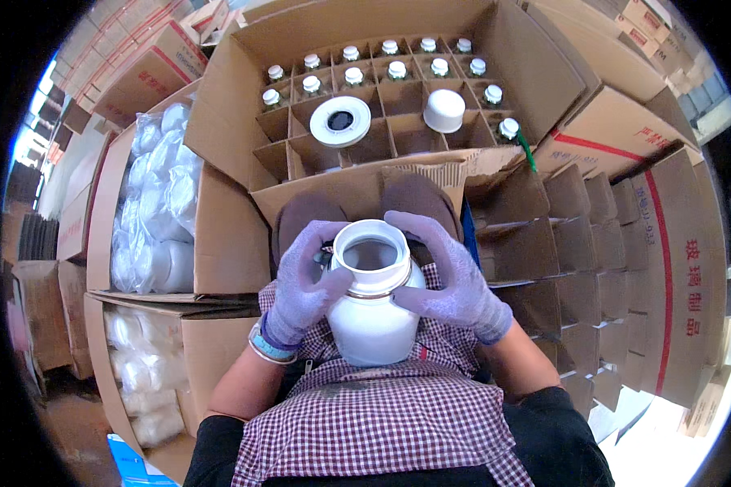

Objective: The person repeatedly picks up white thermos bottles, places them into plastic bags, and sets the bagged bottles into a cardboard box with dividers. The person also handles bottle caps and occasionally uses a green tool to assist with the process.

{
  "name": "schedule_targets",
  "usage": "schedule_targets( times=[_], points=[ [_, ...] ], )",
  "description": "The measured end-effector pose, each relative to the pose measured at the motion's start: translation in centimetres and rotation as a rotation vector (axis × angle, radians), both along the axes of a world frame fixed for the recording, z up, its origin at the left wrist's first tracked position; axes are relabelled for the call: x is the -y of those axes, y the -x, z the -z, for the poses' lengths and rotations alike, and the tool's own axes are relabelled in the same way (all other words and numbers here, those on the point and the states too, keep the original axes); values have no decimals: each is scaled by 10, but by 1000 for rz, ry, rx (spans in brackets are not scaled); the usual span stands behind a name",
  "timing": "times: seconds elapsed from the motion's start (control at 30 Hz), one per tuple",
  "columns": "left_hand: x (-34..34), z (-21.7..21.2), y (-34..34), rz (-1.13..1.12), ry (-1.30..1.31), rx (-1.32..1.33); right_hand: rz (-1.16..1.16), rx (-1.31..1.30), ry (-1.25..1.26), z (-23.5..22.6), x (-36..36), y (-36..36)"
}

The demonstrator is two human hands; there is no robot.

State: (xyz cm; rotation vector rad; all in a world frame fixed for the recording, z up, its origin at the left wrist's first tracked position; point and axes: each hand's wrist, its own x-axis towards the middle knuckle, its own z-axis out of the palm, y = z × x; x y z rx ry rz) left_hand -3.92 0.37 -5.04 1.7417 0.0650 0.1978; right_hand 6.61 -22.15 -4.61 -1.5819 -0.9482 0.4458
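Observation:
A white wide-mouthed jar (374,329) stands upright in my lap, its mouth uncovered and facing up. My left hand (307,276), in a pale lilac knit glove, curls round the left side of its neck. On the other side my right hand (453,276), gloved alike, grips the neck, with the thumb below the rim and fingers behind. A thin brownish ring circles the base of the neck. Just beyond stands a cardboard box (357,183) with dividers. On these rest a white disc (321,122) with a black centre and a white round cap (444,111).
White-capped bottles (396,71) fill several cells in the box's far rows. To the left, two stacked cartons hold plastic-wrapped white pieces (158,199). A cardboard divider grid (573,243) lies at the right, beside a tall carton flap (682,276). A green strip (528,151) hangs at the box's right corner.

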Motion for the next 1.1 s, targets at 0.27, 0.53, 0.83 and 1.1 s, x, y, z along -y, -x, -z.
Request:
schedule_targets(
  times=[0.27, 0.53, 0.83, 1.1],
  points=[
    [-4, 24, 8, -57, 144, 12, 88, -224, -310, 54, -15, 25],
    [-6, 60, 20, -127, -183, 413, 33, 91, -515, 80, -30, 13],
    [-22, 82, 22, 52, -393, 539, 60, 208, -445, 88, -26, 13],
    [-19, 78, 19, 33, -385, 496, 109, 194, -281, 81, -20, 11]
  ],
)
